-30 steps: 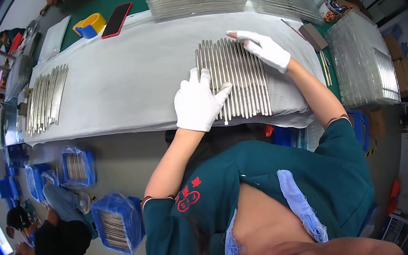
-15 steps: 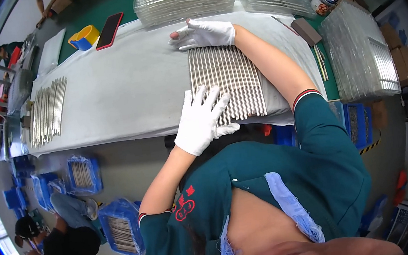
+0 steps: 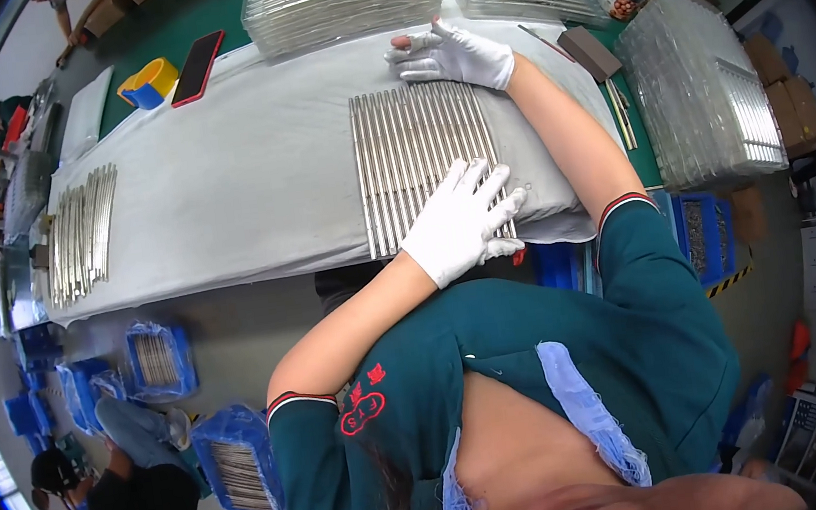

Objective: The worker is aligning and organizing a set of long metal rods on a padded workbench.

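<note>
A row of slim silvery metal rods point(image 3: 407, 154) lies side by side on a white cloth, their ends roughly lined up. My left hand point(image 3: 464, 220), in a white glove, rests over the near right part of the row with fingers spread. At the far ends of the rods is my right hand point(image 3: 456, 56), also gloved, its fingers stretched out to the left and a bare fingertip showing. Neither hand has a rod gripped in it. The rods under my left palm are hidden.
A looser group of rods point(image 3: 84, 237) lies at the cloth's left end. Behind are a tape roll point(image 3: 149, 83), a phone point(image 3: 198, 67) and stacked clear trays point(image 3: 344, 5). At right stand a brown block point(image 3: 590, 55) and wrapped trays point(image 3: 691, 87). Another person point(image 3: 139, 497) sits lower left.
Both hands have shifted right across the row. My left hand went from the row's left side to its right side; my right hand slid along the far ends. The view has shifted slightly.
</note>
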A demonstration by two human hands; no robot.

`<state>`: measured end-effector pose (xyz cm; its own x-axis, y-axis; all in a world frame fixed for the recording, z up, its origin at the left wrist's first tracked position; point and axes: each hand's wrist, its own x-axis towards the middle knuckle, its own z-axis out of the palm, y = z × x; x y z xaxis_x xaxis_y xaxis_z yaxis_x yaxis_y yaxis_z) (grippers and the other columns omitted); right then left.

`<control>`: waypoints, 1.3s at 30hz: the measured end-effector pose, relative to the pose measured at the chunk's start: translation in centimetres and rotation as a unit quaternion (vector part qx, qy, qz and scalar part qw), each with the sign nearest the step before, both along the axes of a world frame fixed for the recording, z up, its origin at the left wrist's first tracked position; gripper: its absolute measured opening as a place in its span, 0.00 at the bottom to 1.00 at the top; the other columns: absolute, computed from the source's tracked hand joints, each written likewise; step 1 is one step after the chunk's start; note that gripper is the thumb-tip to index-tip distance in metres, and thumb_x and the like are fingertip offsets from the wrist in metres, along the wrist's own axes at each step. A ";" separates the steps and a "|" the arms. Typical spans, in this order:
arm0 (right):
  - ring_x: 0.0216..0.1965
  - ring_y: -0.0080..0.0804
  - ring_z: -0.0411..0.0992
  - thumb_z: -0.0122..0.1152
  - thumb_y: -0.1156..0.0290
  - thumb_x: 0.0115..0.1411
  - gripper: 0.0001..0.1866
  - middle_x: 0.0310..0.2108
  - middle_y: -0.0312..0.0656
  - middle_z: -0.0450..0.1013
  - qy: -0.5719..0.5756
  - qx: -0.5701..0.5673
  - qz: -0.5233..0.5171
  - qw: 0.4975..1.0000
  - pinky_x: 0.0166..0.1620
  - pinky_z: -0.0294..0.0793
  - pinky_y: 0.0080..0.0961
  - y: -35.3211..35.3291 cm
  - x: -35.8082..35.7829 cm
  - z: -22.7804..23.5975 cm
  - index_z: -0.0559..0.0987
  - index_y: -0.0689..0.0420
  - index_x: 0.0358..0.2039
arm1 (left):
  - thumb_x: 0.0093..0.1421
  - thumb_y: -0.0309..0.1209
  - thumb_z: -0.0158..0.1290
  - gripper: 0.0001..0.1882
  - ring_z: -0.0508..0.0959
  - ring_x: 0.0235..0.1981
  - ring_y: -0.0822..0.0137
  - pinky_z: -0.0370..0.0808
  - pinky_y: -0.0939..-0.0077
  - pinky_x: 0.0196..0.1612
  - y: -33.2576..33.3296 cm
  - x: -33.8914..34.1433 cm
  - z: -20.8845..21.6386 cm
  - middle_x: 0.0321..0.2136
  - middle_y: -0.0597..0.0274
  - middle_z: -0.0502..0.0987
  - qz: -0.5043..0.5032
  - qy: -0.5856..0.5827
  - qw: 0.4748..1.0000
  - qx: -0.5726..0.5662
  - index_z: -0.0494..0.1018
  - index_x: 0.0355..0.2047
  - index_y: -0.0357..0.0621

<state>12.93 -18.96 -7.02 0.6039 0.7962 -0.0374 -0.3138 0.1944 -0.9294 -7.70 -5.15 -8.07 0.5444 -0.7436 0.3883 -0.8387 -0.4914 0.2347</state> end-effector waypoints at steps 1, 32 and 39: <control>0.58 0.39 0.61 0.47 0.42 0.58 0.38 0.55 0.51 0.62 0.002 0.007 -0.040 0.999 0.61 0.59 0.30 0.0 0.3 -0.1 0.62 0.66 0.55 | 0.50 0.54 0.51 0.35 0.63 0.53 0.46 0.58 0.52 0.57 -0.2 0.0 0.1 0.51 0.45 0.65 -0.007 0.005 1.000 -0.014 0.64 0.53 0.46; 0.59 0.43 0.56 0.49 0.54 0.55 0.27 0.56 0.47 0.62 -0.780 -0.239 0.101 0.570 0.62 0.48 0.41 9.9 -10.8 1.0 0.68 0.56 0.53 | 0.59 0.41 0.47 0.24 0.66 0.54 0.48 0.59 0.56 0.57 28.5 0.1 0.6 0.51 0.49 0.68 0.500 -0.172 0.843 0.103 0.65 0.53 0.43; 0.59 0.48 0.56 0.56 0.56 0.49 0.29 0.55 0.50 0.62 -0.715 -0.313 0.160 0.604 0.63 0.47 0.45 6.6 -11.7 3.3 0.70 0.58 0.51 | 0.61 0.49 0.39 0.28 0.63 0.57 0.53 0.57 0.58 0.58 45.7 2.8 -0.9 0.54 0.51 0.65 0.673 -0.051 0.695 0.248 0.63 0.55 0.46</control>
